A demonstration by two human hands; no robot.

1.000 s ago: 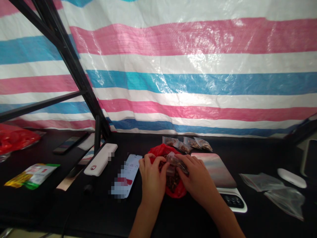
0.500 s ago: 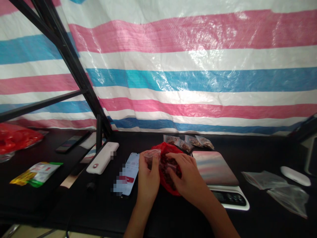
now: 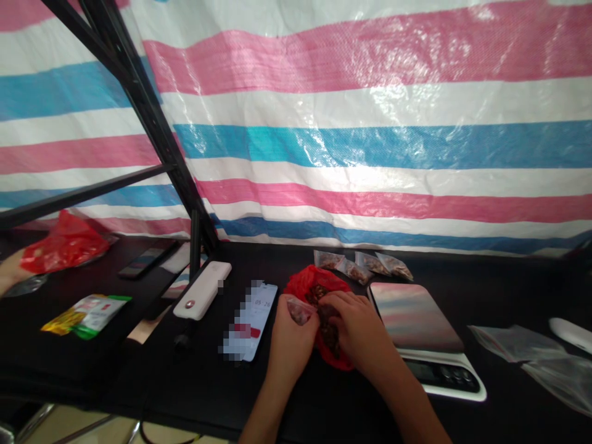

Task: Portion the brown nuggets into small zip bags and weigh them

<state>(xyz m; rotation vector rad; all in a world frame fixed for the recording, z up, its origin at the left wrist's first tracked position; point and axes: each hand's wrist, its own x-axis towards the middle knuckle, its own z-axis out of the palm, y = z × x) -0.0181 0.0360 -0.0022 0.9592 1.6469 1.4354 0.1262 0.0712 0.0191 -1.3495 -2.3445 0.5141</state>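
My left hand (image 3: pixel 292 342) is closed on a small clear zip bag (image 3: pixel 300 308), with its mouth up beside a red plastic bag (image 3: pixel 300 280). The red bag lies open on the black table, and small dark brown dried pieces (image 3: pixel 319 291) fill its inside. Over that opening bends my right hand (image 3: pixel 363 324), its fingers curled down among the pieces; the fingertips are partly hidden, so what they pinch is unclear. Several filled small bags (image 3: pixel 356 270) lie behind the red bag. A kitchen scale (image 3: pixel 419 317) stands at the right, close to my right hand.
Left of my hands lie a phone (image 3: pixel 253 317) showing a timer and a white power bank (image 3: pixel 203 291). Flat clear bags (image 3: pixel 518 342) are at the right. A colourful packet (image 3: pixel 90 316) lies far left, where another person's hand (image 3: pixel 12 270) touches a red bag (image 3: pixel 69 246).
My left hand has lowered the small bag closer to the red bag's opening. My right fingers have moved within the brown pieces. Another person's hand has appeared at far left, lifting the other red bag.
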